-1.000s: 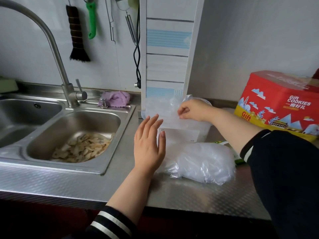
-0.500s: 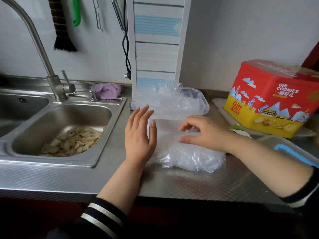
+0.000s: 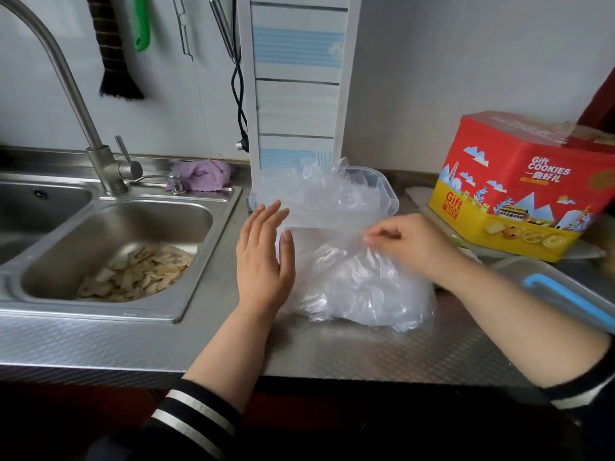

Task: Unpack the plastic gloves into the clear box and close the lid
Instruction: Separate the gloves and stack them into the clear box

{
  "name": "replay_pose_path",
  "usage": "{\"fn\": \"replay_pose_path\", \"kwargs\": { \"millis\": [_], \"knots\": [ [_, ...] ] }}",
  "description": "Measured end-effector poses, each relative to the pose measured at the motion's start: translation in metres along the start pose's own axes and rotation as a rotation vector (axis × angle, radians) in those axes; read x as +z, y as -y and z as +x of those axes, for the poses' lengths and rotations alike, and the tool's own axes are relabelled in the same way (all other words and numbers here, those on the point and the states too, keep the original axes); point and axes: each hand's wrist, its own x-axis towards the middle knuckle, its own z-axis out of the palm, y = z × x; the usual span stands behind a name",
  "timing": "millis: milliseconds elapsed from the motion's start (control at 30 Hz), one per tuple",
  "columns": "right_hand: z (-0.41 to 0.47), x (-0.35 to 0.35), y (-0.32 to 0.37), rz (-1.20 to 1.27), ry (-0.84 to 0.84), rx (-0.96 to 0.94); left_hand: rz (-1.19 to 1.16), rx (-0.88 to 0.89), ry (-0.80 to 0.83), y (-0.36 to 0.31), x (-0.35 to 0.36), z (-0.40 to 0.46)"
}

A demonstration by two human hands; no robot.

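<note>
Between the hands, glove bag (image 3: 359,281): left hand (image 3: 264,261) flat, right hand (image 3: 412,244) pinching it

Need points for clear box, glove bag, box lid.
clear box (image 3: 387,194): head view, right rim.
glove bag (image 3: 362,287): head view, bulging middle of the pack.
box lid (image 3: 565,294): head view, blue strip on top.

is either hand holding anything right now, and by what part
The right hand pinches the gloves' plastic bag at its crumpled upper edge. The left hand lies flat against the bag's side, gripping nothing.
</note>
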Motion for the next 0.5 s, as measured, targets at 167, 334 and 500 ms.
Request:
{"fn": "replay_pose_path", "kwargs": {
  "millis": [167,334,500],
  "knots": [
    [0.030,-0.046,0.034,0.088,-0.057,-0.059,-0.017,-0.007,-0.001,0.000,0.000,0.000],
    [0.062,-0.088,0.074,0.119,-0.330,-0.273,-0.032,-0.009,0.002,0.000,-0.001,0.000],
    [0.079,-0.081,0.096,0.102,-0.523,-0.521,-0.027,0.001,0.005,0.002,-0.002,0.001]
  ]
}}
